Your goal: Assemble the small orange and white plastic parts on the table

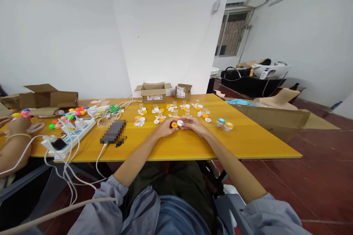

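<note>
At mid-tabletop (248, 143), left hand (165, 127) pinched shut on an orange disc (174, 125), right hand (193, 123) clamped on a white cap (180, 122), fingertips meeting. Risk judged: small part slipping, rolling among loose pieces (160, 112) behind. Near edge close below wrists; two jars (224, 124) right, cables (82, 132) crowding left. Open room mainly toward right corner.

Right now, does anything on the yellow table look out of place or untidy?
Mostly the left side: white cables from the power strip tangle and hang over the table edge. The small orange and white parts are scattered loosely beyond both hands. Nothing looks spilled or broken.
</note>
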### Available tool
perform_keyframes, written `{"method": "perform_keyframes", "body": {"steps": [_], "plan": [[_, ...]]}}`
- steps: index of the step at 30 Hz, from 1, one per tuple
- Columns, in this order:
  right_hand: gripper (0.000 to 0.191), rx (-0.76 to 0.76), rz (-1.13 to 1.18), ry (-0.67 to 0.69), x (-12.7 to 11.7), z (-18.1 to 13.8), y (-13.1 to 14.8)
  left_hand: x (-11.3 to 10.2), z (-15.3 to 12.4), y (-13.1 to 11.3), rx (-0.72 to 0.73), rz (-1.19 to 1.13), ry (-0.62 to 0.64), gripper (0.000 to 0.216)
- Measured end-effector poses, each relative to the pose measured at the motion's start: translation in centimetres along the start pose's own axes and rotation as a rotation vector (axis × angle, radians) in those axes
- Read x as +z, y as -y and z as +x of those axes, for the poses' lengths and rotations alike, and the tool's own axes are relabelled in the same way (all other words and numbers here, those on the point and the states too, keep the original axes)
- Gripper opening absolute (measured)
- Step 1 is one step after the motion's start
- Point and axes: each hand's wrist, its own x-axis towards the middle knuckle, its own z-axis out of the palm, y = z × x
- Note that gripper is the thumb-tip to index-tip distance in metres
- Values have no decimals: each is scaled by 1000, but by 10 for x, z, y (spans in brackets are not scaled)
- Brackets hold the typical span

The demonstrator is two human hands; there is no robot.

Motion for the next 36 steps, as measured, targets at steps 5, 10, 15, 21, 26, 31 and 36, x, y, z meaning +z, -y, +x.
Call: {"method": "perform_keyframes", "body": {"steps": [5, 10, 15, 21, 26, 31, 36], "plan": [[33, -4, -6, -6, 1, 0, 0, -1, -2, -1, 51, 203, 28, 17], [35, -24, -28, -2, 0, 0, -2, 0, -2, 0, 103, 348, 61, 15], [31, -18, -39, -10, 0, 2, -4, 0, -2, 4, 131, 402, 52, 20], [29, 13, -28, -27, 1, 4, -5, 1, -3, 3, 134, 371, 44, 21], [32, 24, -34, 0, 1, 4, -5, 0, -5, -4, 114, 252, 13, 19], [35, 19, -31, 7, 2, 2, -3, 0, -5, -6, 105, 188, 9, 25], [37, 22, -51, 23, 3, 1, -2, 1, -4, -4, 82, 139, 1, 15]]}}
